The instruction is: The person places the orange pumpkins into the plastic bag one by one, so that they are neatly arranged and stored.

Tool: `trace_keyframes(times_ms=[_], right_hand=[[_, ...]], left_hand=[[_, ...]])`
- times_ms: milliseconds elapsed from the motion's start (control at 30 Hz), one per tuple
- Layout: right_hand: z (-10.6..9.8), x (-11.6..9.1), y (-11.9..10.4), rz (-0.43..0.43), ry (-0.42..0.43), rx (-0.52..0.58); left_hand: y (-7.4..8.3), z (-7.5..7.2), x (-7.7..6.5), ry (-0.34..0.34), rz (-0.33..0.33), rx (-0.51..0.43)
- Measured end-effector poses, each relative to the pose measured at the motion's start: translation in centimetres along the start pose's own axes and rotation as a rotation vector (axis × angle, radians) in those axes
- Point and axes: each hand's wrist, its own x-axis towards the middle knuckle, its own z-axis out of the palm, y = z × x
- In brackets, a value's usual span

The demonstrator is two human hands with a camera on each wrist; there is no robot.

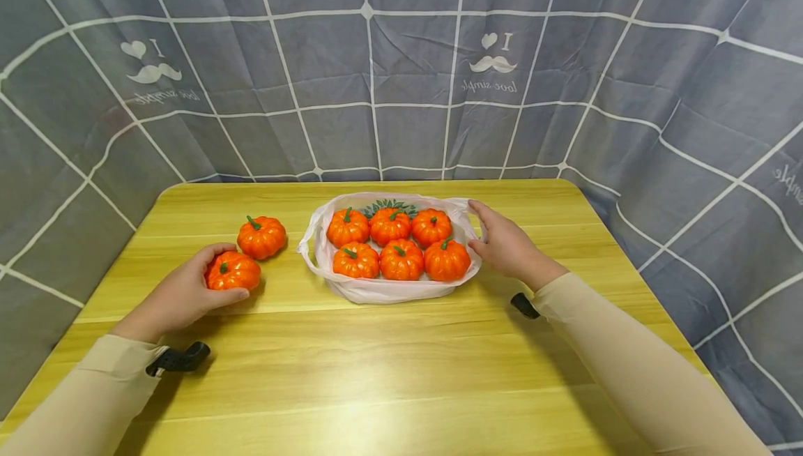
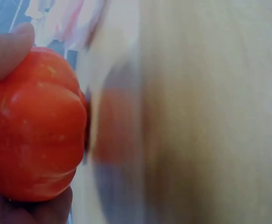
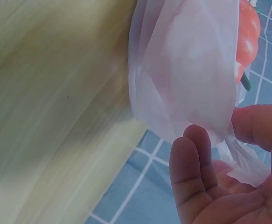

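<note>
My left hand (image 1: 178, 297) grips a small orange pumpkin (image 1: 233, 271) with a green stem, thumb on one side and fingers on the other. The left wrist view shows this pumpkin (image 2: 35, 126) close up, just above the wood. Another pumpkin (image 1: 261, 237) sits on the table right behind it. At the centre stands a white plastic bag (image 1: 389, 293), its mouth spread wide, with several pumpkins (image 1: 401, 259) in two rows inside. My right hand (image 1: 511, 247) holds the bag's right side, the bag's handle (image 3: 243, 156) lying between thumb and fingers.
The wooden table (image 1: 376, 372) has rounded far corners. A grey curtain (image 1: 414, 58) with white grid lines hangs around its back and sides. Each wrist carries a black camera mount, such as the left one (image 1: 182, 357).
</note>
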Motion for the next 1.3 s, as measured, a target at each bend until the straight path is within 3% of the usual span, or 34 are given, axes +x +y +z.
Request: trace_keyframes(times_ms=[167, 367, 767, 967, 1300], right_hand=[[0.0, 0.1, 0.1, 0.001, 0.0, -0.001], [0.1, 0.1, 0.2, 0.002, 0.0, 0.0], [0.1, 0.1, 0.0, 0.003, 0.0, 0.012], [0.0, 0.0, 0.0, 0.006, -0.001, 0.004], [0.0, 0.1, -0.1, 0.012, -0.008, 0.011]], left_hand=[[1.1, -0.6, 0.2, 0.022, 0.042, -0.042], [4.1, -0.6, 0.8, 0.022, 0.059, -0.038], [10.0, 1.4, 3.6, 0.03, 0.239, -0.047], [12.0, 2.6, 5.7, -0.035, 0.254, -0.063], [14.2, 4.5, 9.0, -0.116, 0.215, -0.1]])
